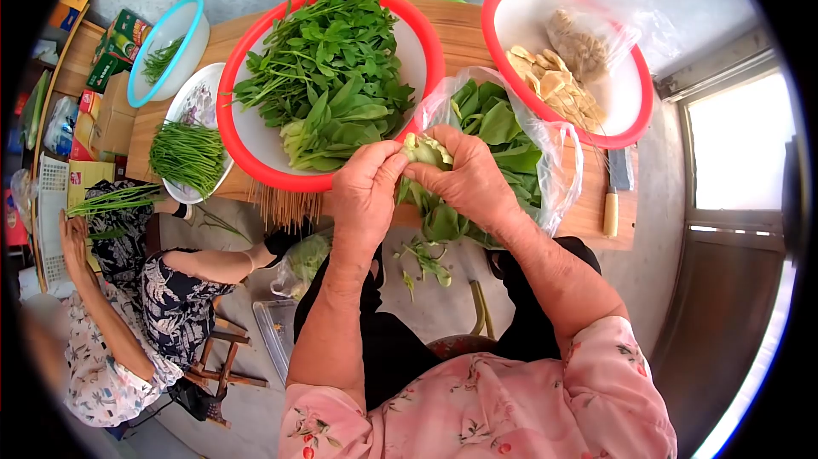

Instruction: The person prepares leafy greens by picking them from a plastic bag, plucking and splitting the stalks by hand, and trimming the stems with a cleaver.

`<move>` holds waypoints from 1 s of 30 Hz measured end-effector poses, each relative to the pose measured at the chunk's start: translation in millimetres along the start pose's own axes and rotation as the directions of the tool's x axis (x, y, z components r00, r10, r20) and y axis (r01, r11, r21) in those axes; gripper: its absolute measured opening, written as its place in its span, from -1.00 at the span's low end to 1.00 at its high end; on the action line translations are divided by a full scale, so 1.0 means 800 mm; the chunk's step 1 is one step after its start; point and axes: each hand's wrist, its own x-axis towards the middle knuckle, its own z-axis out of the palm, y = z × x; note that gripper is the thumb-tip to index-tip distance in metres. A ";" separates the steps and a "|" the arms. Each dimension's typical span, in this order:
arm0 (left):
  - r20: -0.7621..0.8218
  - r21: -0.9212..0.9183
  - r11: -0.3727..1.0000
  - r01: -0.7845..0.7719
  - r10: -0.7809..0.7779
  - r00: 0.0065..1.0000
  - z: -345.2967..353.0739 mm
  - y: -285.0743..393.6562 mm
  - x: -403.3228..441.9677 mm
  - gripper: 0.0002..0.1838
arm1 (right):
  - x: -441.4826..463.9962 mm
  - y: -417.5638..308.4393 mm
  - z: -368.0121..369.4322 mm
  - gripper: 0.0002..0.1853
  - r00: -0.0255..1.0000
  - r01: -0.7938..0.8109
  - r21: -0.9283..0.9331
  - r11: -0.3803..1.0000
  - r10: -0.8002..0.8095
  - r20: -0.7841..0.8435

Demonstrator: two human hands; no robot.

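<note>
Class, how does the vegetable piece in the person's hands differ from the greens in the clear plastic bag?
Colour: the vegetable piece is pale yellowish green; the bagged greens are darker.
Amount: the vegetable piece is small and single; the bagged greens are a heap of many leaves.
Place: the vegetable piece is pinched between left hand and right hand; the bagged greens lie in the plastic bag.
Shared: both are green.

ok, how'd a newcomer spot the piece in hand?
Find the red-rimmed basin heaped with greens. At its lower right, the left hand and right hand pinch the piece: pale yellow-green, curled, unlike the darker leaves in the plastic bag.
</note>
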 end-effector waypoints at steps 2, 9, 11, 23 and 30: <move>-0.002 0.072 0.997 -0.021 0.021 1.000 0.004 0.003 -0.001 -0.81 | 0.000 -0.001 0.000 -0.81 0.999 0.036 -0.077 0.996 -0.039 -0.034; 0.105 0.511 0.828 -0.231 0.207 0.973 -0.002 0.015 0.001 -0.88 | 0.001 0.004 -0.012 -0.86 0.967 0.255 -0.494 0.831 -0.234 0.105; 0.230 0.275 0.959 -0.073 0.008 0.973 -0.014 0.009 0.005 -0.85 | -0.001 -0.001 -0.013 -0.87 0.956 0.292 -0.482 0.826 -0.264 0.127; 0.193 -0.436 0.830 0.347 -0.291 0.937 -0.014 0.020 0.009 -0.68 | 0.007 -0.005 -0.021 -0.72 0.998 -0.005 0.033 0.999 0.003 0.065; 0.247 -0.455 0.772 0.444 -0.369 0.896 -0.011 0.012 0.007 -0.77 | 0.004 0.006 -0.011 -0.70 0.995 0.094 -0.002 0.996 -0.094 0.030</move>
